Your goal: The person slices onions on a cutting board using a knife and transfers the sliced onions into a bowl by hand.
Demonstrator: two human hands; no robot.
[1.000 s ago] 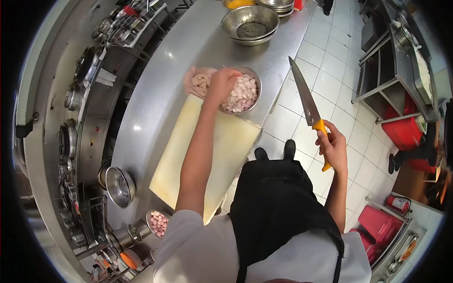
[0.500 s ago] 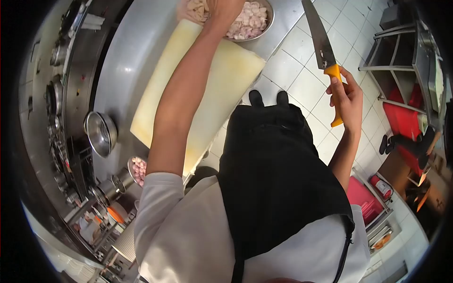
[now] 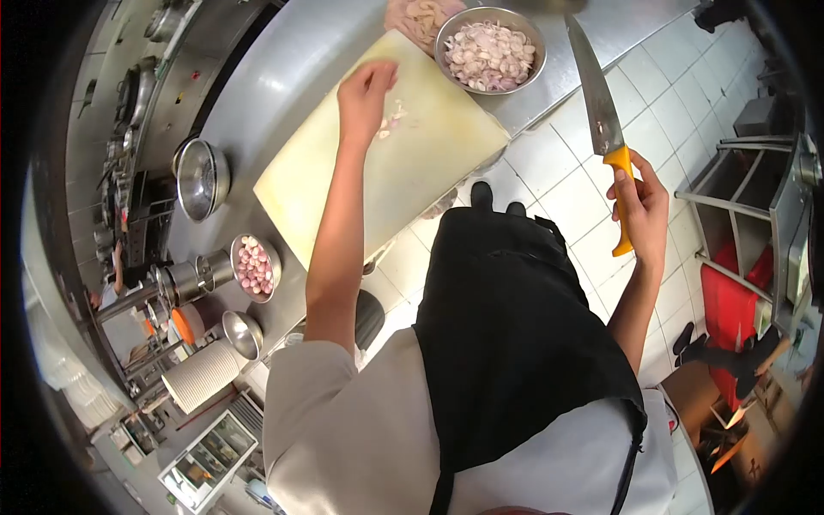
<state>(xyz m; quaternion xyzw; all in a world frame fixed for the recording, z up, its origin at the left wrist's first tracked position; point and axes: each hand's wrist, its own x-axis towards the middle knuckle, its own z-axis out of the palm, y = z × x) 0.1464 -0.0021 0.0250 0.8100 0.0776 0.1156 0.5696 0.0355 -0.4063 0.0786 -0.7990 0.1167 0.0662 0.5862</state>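
My right hand (image 3: 642,210) is wrapped round the yellow handle of a large kitchen knife (image 3: 598,99), its broad blade pointing up and away beyond the counter edge. Over the pale cutting board (image 3: 446,150) hovers my left hand (image 3: 365,99), fingers curled together; what is in them, if anything, is hidden. A few small slices (image 3: 395,118) lie on the board close beside it. Beyond the board stands a steel bowl (image 3: 540,62) with sliced shallots (image 3: 489,56). A crumpled pale pinkish heap (image 3: 422,19), its kind unclear, sits left of that bowl.
On the counter's left, a bowl of whole peeled shallots (image 3: 255,268) stands near an empty steel bowl (image 3: 203,180) and a smaller steel bowl (image 3: 243,335). A metal rack (image 3: 730,202) is on the right, over white floor tiles (image 3: 549,172). Another person (image 3: 116,296) appears far left.
My left hand has drawn back from the sliced-shallot bowl to above the board, where small slices now show. The knife stays in my right hand. The view has shifted.
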